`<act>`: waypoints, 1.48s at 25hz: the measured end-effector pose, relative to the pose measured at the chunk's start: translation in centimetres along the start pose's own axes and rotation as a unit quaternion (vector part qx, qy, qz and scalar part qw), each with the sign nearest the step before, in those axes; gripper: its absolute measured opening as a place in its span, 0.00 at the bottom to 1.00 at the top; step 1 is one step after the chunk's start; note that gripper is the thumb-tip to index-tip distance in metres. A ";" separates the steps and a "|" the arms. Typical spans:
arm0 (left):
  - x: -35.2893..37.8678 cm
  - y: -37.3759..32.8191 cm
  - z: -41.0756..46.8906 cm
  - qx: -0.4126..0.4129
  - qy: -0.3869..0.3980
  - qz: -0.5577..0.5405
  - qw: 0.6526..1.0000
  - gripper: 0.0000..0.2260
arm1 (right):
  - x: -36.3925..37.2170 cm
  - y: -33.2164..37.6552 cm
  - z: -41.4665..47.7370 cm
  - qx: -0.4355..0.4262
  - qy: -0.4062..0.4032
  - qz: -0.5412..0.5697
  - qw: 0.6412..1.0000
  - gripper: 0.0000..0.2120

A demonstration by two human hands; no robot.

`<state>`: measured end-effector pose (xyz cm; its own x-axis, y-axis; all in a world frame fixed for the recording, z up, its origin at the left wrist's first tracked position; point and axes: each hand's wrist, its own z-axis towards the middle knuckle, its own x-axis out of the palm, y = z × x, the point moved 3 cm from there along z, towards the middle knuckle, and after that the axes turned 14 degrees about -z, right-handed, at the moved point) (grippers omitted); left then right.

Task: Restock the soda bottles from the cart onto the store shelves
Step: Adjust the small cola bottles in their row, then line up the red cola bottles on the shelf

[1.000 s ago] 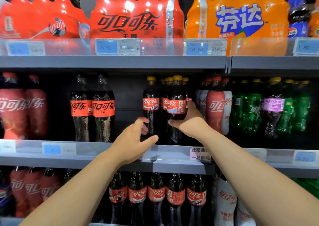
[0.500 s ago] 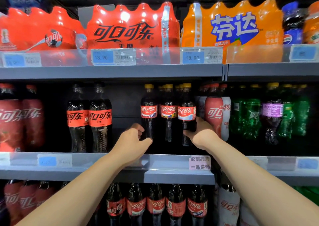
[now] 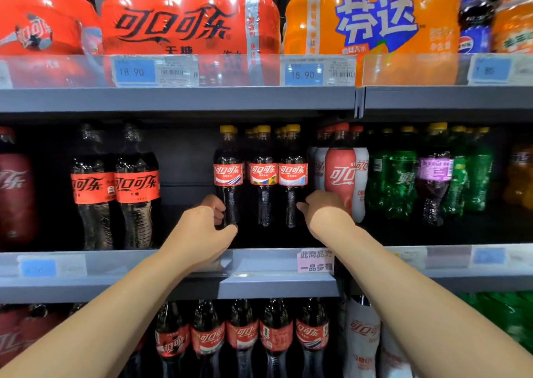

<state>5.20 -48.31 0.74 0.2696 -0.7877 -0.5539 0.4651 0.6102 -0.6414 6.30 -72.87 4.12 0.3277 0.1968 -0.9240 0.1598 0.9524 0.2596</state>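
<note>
Head view: left hand [image 3: 202,233] fingers curl round a 可口可乐 bottle [image 3: 228,175]; right hand [image 3: 326,210] fingers' hold cannot be told.

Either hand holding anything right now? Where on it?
Left hand grips the leftmost yellow-cap cola bottle at its lower body. Right hand: hold unclear.

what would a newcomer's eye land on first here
Probably the red cola multipack and the orange multipack, side by side on the top shelf. Then the hands on the middle shelf: the left hand grips the leftmost yellow-capped bottle, the right hand is at the third bottle.
</note>
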 end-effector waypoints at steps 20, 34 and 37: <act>5.9 -6.2 1.3 0.148 0.056 -0.127 0.979 0.19 | -1.8 -9.2 3.3 -0.035 -0.088 0.275 0.957 0.24; 5.1 -6.9 0.0 0.186 0.019 -0.135 0.973 0.23 | -2.9 -9.0 -4.9 -0.219 -0.080 0.342 0.910 0.28; 4.2 -7.7 -1.2 0.205 0.002 -0.135 0.969 0.27 | -3.9 -7.3 -6.8 -0.273 -0.121 0.369 0.880 0.29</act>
<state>1.75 -56.24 2.77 0.0889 -0.9133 -0.3975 0.8144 0.2965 -0.4989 -2.49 -78.98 3.97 0.3550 0.8157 -0.4568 -0.6286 0.5699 0.5292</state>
